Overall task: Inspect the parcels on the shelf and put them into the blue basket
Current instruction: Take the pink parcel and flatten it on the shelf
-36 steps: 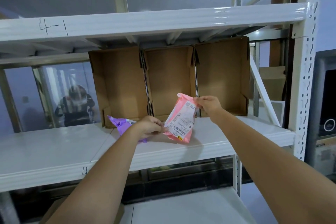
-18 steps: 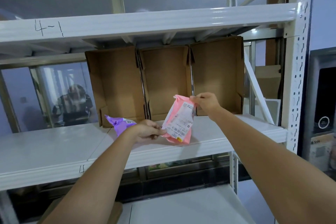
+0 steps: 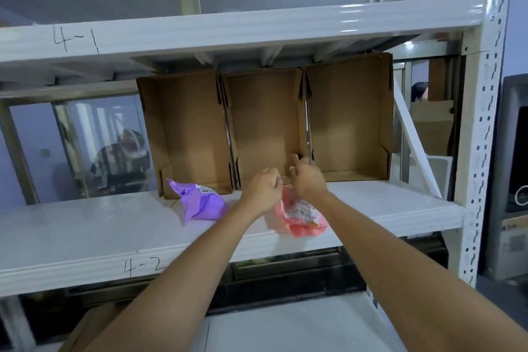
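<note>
Purple, crumpled plastic parcel (image 3: 202,202) lies on the white metal shelf (image 3: 85,226) left of both hands. The left hand (image 3: 264,188) and right hand (image 3: 308,180), fingers curled, pinch the top of the pink plastic parcel (image 3: 303,216), which hangs over the shelf's front edge.

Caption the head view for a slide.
Both hands at the pink parcel on the shelf, purple parcel alongside.
</note>
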`<state>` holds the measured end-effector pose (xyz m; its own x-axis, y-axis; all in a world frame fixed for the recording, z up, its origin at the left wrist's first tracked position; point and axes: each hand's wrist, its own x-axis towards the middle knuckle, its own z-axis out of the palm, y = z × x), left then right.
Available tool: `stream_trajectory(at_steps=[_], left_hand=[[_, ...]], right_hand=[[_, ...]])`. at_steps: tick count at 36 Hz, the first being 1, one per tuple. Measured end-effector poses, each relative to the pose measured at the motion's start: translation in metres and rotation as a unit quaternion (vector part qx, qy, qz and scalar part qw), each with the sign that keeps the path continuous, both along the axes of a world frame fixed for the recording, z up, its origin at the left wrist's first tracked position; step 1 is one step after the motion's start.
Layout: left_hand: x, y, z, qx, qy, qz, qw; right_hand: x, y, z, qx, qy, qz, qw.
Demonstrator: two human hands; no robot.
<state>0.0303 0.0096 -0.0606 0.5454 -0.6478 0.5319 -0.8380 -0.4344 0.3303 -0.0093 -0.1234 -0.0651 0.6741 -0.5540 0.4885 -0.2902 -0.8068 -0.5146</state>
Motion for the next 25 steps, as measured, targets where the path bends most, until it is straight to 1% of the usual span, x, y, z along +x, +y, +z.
stream_trajectory(at_steps=[2, 5, 7, 8, 10, 12, 13, 14, 17, 19, 20, 22, 24, 25], left_hand=[[-0.001, -0.011, -0.012, 0.056, 0.020, -0.005, 0.998], [-0.008, -0.022, -0.027, 0.199, -0.005, -0.006, 0.980], [-0.007, -0.028, -0.035, 0.244, -0.033, -0.011, 0.969], [-0.004, -0.031, -0.039, 0.253, -0.029, -0.004, 0.967], [0.001, -0.033, -0.042, 0.257, -0.014, 0.014, 0.966], [0.006, -0.030, -0.040, 0.256, -0.006, 0.030, 0.966], [0.009, -0.026, -0.038, 0.252, -0.005, 0.041, 0.967], [0.014, -0.023, -0.036, 0.247, -0.004, 0.050, 0.968], [0.029, -0.015, -0.033, 0.247, 0.031, 0.077, 0.965], [0.033, -0.013, -0.030, 0.261, 0.040, 0.089, 0.960], [0.034, -0.012, -0.028, 0.266, 0.037, 0.092, 0.959], [0.027, -0.013, -0.021, 0.260, 0.012, 0.100, 0.960], [0.016, -0.016, -0.014, 0.226, -0.027, 0.109, 0.967], [0.012, -0.017, -0.011, 0.200, -0.034, 0.112, 0.973]], right_hand=[[-0.003, 0.002, -0.005, -0.032, 0.000, 0.025, 0.999], [-0.015, 0.005, -0.013, -0.067, 0.027, 0.071, 0.995], [-0.022, 0.005, -0.021, -0.068, 0.054, 0.097, 0.991], [-0.024, 0.003, -0.025, -0.066, 0.067, 0.103, 0.990], [-0.030, 0.002, -0.032, -0.051, 0.089, 0.111, 0.988], [-0.034, 0.002, -0.038, 0.010, 0.116, 0.145, 0.983], [-0.036, 0.002, -0.040, 0.008, 0.141, 0.159, 0.977], [-0.034, 0.001, -0.042, -0.026, 0.164, 0.165, 0.972], [-0.027, -0.002, -0.045, -0.151, 0.222, 0.140, 0.953], [-0.016, -0.003, -0.047, -0.236, 0.257, 0.144, 0.926], [-0.011, 0.000, -0.048, -0.243, 0.275, 0.136, 0.920], [-0.006, 0.002, -0.046, -0.225, 0.286, 0.109, 0.925], [-0.003, 0.006, -0.041, -0.211, 0.282, 0.084, 0.932], [-0.002, 0.010, -0.039, -0.198, 0.270, 0.079, 0.939]])
